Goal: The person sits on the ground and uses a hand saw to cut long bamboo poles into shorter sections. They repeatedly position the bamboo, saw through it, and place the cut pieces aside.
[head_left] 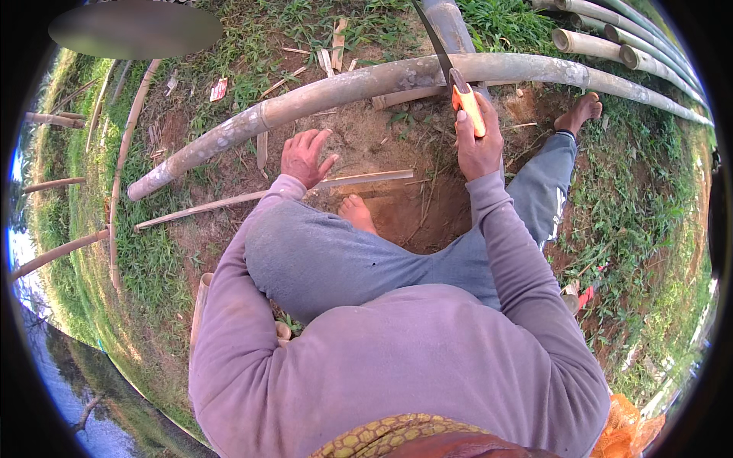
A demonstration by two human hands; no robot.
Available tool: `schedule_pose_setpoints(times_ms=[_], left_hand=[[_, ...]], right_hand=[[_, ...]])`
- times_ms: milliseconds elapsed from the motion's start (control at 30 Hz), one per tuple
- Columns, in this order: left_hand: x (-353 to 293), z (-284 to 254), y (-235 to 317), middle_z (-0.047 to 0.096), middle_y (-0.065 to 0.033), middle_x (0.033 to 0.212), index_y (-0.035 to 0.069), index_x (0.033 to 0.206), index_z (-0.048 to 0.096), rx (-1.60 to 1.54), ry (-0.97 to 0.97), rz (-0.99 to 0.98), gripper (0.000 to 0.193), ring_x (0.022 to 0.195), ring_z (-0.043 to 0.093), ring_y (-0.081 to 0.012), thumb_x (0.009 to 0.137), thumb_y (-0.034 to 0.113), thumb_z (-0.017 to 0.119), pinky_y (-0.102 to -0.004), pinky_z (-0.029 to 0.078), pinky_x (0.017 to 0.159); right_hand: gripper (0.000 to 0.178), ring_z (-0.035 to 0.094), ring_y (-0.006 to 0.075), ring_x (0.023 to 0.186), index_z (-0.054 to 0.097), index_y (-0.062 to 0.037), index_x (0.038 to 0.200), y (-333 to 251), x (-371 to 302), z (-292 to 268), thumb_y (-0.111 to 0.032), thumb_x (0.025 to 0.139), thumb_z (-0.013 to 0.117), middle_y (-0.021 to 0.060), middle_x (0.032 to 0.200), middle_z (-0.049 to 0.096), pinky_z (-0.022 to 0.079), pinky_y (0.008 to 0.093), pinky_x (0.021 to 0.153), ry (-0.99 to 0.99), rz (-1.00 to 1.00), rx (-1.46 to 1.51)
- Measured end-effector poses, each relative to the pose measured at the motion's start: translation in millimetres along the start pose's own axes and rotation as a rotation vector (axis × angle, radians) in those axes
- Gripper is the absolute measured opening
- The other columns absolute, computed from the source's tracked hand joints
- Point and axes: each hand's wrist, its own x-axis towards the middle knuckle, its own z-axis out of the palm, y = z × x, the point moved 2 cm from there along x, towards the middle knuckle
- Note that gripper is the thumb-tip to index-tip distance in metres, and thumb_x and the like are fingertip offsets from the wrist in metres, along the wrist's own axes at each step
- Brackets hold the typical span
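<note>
My right hand [479, 137] is wrapped round the orange handle of a handsaw [437, 40]. The saw's dark blade slants up and away, across the long bamboo pole [328, 93] lying crosswise before me. Whether the teeth touch the pole I cannot tell. Another thick bamboo piece [449, 27] runs away from me beneath that pole at the saw. My left hand [307, 159] hovers near my bent knee with fingers apart, holding nothing, on the near side of the pole. Just below it a thin split bamboo strip [366, 179] lies on the ground.
Several cut bamboo poles [592, 44] are stacked at the far right. Bamboo offcuts [338, 46] litter the grass and bare soil. A bamboo rail [126, 153] stands at the left. My bare feet [357, 214] rest on the ground, and an orange bag [622, 427] lies at lower right.
</note>
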Motion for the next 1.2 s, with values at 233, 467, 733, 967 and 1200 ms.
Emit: schedule_pose_setpoints(times_ms=[233, 467, 733, 967, 1200], left_hand=[[104.0, -60.2, -70.7, 0.043, -0.0079, 0.169, 0.026, 0.167, 0.035, 0.205, -0.232, -0.33, 0.128, 0.161, 0.033, -0.034, 0.061, 0.054, 0.102, -0.0626, 0.027, 0.13], [106.8, -43.7, -106.6, 0.077, -0.0171, 0.122, 0.014, 0.125, 0.066, 0.072, -0.453, -0.333, 0.082, 0.113, 0.075, -0.0383, 0.06, 0.053, 0.097, -0.0492, 0.059, 0.101], [119.8, -45.3, -122.6, 0.076, -0.0162, 0.123, 0.013, 0.127, 0.064, -0.012, -0.564, -0.37, 0.083, 0.118, 0.073, -0.0394, 0.061, 0.051, 0.096, -0.0511, 0.057, 0.101], [112.5, -38.7, -120.7, 0.074, -0.017, 0.13, 0.013, 0.129, 0.064, 0.008, -0.524, -0.371, 0.085, 0.123, 0.071, -0.0395, 0.061, 0.051, 0.096, -0.0515, 0.056, 0.105], [110.7, -38.9, -122.7, 0.075, -0.0133, 0.132, 0.014, 0.13, 0.064, 0.006, -0.562, -0.369, 0.082, 0.124, 0.071, -0.0382, 0.062, 0.048, 0.095, -0.0511, 0.056, 0.105]], right_hand=[[0.049, 0.077, 0.0375, 0.116, 0.062, -0.0004, 0.144, -19.8, 13.6, -1.6, -0.022, 0.102, 0.074, 0.0228, 0.129, 0.075, 0.061, 0.0422, 0.096, 0.095, -0.16, -0.203], [0.051, 0.075, 0.0414, 0.118, 0.063, -0.0049, 0.145, -30.0, 4.5, 0.5, -0.026, 0.1, 0.077, 0.0261, 0.128, 0.075, 0.061, 0.0447, 0.095, 0.09, -0.07, -0.256], [0.045, 0.075, 0.0241, 0.114, 0.065, 0.0043, 0.141, -11.0, 14.1, 13.9, -0.017, 0.102, 0.076, 0.0188, 0.128, 0.076, 0.058, 0.0352, 0.099, 0.108, 0.019, -0.087], [0.045, 0.073, 0.0235, 0.117, 0.063, 0.0052, 0.144, -14.4, -39.6, -11.5, -0.012, 0.103, 0.073, 0.0186, 0.13, 0.075, 0.057, 0.0352, 0.101, 0.111, 0.077, -0.076], [0.046, 0.072, 0.0199, 0.12, 0.06, 0.0072, 0.147, -54.1, -121.6, -52.0, -0.004, 0.104, 0.068, 0.0173, 0.135, 0.074, 0.058, 0.0324, 0.1, 0.065, 0.151, -0.02]])
